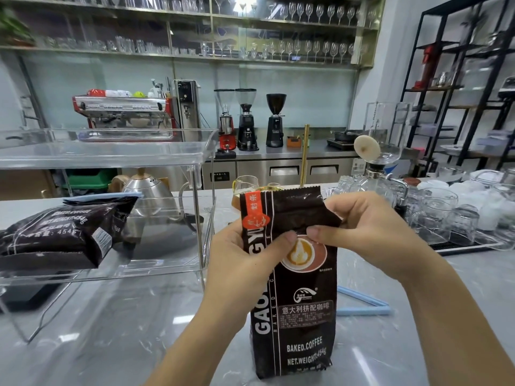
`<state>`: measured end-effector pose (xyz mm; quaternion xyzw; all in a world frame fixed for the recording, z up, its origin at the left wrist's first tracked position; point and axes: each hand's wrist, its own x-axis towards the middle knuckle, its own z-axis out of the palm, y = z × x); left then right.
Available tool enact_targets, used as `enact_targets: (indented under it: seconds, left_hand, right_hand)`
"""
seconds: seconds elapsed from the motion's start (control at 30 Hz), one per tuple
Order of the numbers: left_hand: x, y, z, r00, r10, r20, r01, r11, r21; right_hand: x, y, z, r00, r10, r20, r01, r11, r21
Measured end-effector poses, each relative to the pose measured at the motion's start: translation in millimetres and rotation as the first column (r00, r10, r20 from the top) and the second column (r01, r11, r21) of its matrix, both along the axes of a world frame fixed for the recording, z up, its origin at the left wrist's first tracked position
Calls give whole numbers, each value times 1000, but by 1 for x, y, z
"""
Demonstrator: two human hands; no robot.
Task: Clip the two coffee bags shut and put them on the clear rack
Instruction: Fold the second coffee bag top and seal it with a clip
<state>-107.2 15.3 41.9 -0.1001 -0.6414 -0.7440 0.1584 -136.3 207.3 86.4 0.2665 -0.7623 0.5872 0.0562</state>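
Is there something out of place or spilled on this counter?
Nothing spilled. The blue clip lies open on the counter, unused; both hands fold the upright coffee bag.

upright coffee bag [295,316] "BAKED.COFFEE NET.WEIGHT:454g", racked bag [55,238] "454g"

There is one view, taken from the person's head and looking forward and down over a grey marble counter [111,344]. It sits close to the work: both forearms reach in from the bottom edge and the coffee bag [295,288] fills the lower middle. The wide lens bends the clear rack [111,151] at left and takes in the far back counter [278,154] and glass shelves [195,55].
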Motion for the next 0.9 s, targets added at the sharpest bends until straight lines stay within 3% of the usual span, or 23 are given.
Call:
enact_targets:
  seconds: [0.5, 0.9]
  left_hand:
    - [-8, -4, -1, 992, -25, 120, 32, 998, -56]
    - [-11, -7, -4, 982, -15, 188, 22, 999, -34]
  right_hand:
    - [-12, 22, -8, 986, 153, 62, -153, 988, -15]
    - [-19, 23, -13, 979, 147, 139, -139, 988, -66]
